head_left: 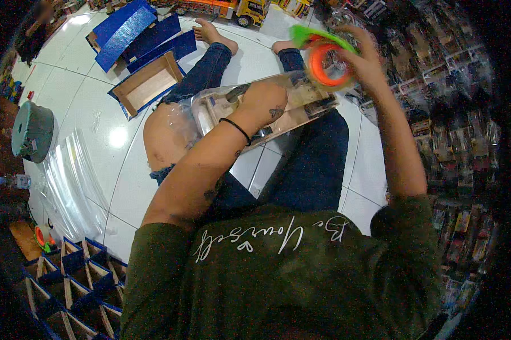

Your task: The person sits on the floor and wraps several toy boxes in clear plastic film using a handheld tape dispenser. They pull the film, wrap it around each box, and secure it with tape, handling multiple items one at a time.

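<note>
Across my thighs lies a long wooden piece (306,115) with dark parts, covered in clear plastic film (181,116). My left hand (265,102) is closed on top of this wrapped piece, its fingertips hidden under the knuckles. Raised at the upper right, my right hand (362,56) grips a green tape dispenser (332,37) carrying an orange-cored roll of tape (314,63). The dispenser hangs just above the far right end of the wrapped piece, and is a little blurred.
Blue-sided open wooden boxes (147,85) sit beyond my left leg. Left are a grey-green round object (33,131), clear plastic sheets (74,181) and a blue-edged wooden lattice (77,283). Plastic-wrapped goods (454,113) line the right; a yellow toy truck (249,11) stands at the top.
</note>
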{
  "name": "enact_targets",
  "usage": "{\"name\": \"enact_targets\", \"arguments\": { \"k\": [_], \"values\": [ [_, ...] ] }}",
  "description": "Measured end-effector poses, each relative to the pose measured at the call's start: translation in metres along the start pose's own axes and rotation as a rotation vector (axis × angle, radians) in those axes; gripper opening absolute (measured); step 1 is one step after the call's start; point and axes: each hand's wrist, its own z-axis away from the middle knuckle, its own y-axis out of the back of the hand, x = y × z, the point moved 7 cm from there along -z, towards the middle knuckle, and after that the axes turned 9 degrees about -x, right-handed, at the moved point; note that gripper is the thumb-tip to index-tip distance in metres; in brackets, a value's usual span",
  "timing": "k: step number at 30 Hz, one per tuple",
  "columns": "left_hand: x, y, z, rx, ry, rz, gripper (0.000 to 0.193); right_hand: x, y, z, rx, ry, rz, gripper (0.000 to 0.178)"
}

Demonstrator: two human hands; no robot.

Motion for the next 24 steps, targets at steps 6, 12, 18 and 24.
{"name": "enact_targets", "arguments": {
  "k": [6,12,18,24],
  "values": [
    [-0.005,0.001,-0.001,-0.005,0.012,0.012,0.022,-0.019,-0.101,-0.085,-0.577,-0.253,-0.041,0.033],
    [-0.005,0.006,0.002,0.019,-0.013,0.083,0.021,-0.026,-0.129,-0.121,-1.070,-0.183,0.264,0.031],
    [-0.006,0.001,-0.002,-0.074,-0.005,0.080,0.019,0.015,-0.161,-0.124,-1.326,-0.623,0.045,0.019],
    [-0.019,-0.001,-0.007,-0.017,-0.069,0.073,0.020,-0.027,-0.056,-0.021,-0.419,-0.154,0.098,0.051]
  ]
}}
